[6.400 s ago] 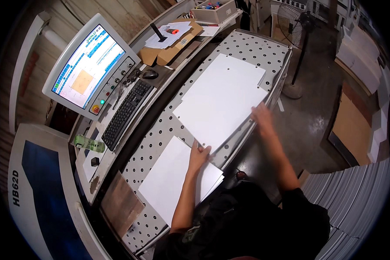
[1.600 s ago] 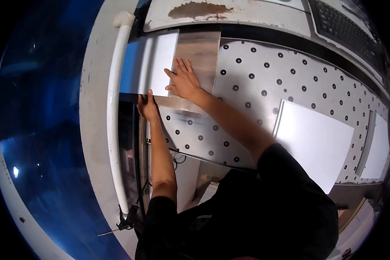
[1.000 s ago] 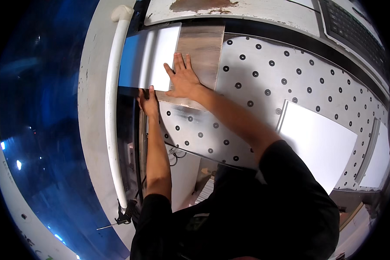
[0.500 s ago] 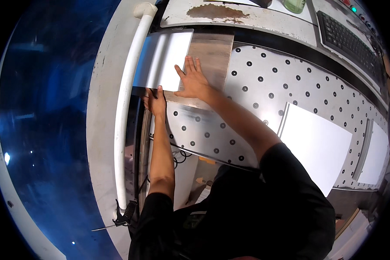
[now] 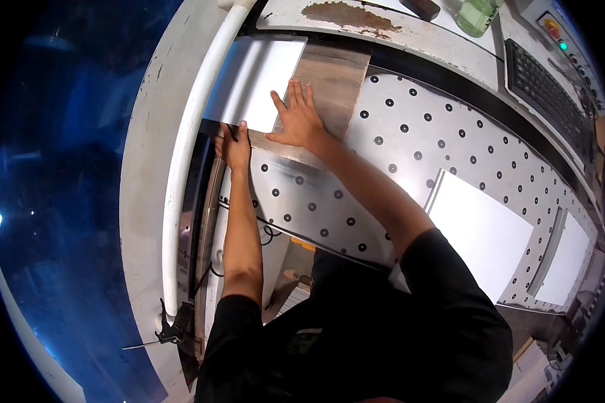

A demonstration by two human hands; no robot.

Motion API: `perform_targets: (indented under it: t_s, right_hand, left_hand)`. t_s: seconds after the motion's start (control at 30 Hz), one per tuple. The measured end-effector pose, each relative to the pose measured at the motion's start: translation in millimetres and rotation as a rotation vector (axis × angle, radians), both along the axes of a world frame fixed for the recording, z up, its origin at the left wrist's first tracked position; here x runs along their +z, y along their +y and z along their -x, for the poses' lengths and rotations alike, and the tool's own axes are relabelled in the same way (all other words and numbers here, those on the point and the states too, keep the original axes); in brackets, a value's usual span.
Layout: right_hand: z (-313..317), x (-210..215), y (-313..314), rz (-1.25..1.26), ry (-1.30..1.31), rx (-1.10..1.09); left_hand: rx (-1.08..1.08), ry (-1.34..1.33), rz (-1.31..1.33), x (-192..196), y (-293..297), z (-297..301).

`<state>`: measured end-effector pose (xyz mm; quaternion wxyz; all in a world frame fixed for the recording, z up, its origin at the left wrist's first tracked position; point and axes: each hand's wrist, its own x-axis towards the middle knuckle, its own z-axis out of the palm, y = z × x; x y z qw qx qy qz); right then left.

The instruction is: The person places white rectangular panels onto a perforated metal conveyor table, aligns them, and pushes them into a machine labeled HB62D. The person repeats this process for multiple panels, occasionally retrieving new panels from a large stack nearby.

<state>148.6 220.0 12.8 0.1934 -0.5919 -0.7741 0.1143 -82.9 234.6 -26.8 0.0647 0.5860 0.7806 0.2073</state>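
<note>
The left hand [image 5: 234, 146] is gripping the near edge of the flat grey metal sheet [image 5: 254, 82]; the right hand [image 5: 301, 121] is pressing flat, fingers spread, on its corner.

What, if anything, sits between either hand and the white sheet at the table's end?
Nothing visible does. The right hand lies flat, fingers spread, across the white sheet and the brown board beside it. The left hand grips the sheet's near edge directly.
</note>
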Motion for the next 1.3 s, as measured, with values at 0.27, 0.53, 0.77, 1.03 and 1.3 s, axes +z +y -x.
perform_targets:
  t_s: [0.27,0.53,0.77,1.03,1.3]
  right_hand:
    - [3.5,-3.8,0.0,-0.121,0.075,0.003]
    - [6.3,0.9,-69.4,-0.322,0.207,-0.042]
    - [-39.8,84.5,-339.3,-0.190,0.689,-0.068]
    - [-76.7,38.0,-575.3,-0.171,1.334,-0.876]
    - [-16.7,-195.6,-724.1,0.117,1.830,-1.841]
  left_hand:
    - [-0.001,-0.032,-0.040,-5.3,-0.4,2.2]
    - [-0.059,-0.050,-0.055,-7.8,20.5,-3.6]
    - [0.003,0.129,-0.161,-27.6,28.3,2.7]
    - [-0.037,-0.005,-0.181,-27.7,30.9,7.8]
    - [-0.443,0.053,-0.094,-3.4,-68.0,-8.7]
